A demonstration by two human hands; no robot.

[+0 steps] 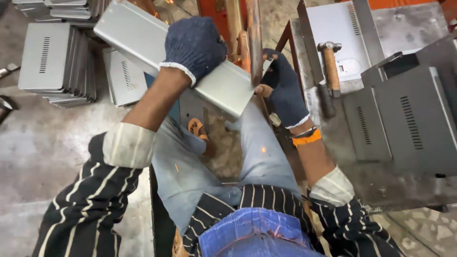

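Striped sleeves lead to two gloved hands: left hand (194, 46) clamps down over a grey panel (143, 40) above the lap, right hand (284, 85) pinches its lower corner beside a hammer (330, 62).

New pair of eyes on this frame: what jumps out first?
Centre frame, a folded grey sheet-metal panel gripped by two dark-gloved hands, the left hand on top and the right hand at its lower end, with orange sparks over the lap. At right, a wooden-handled hammer lies on the workbench.
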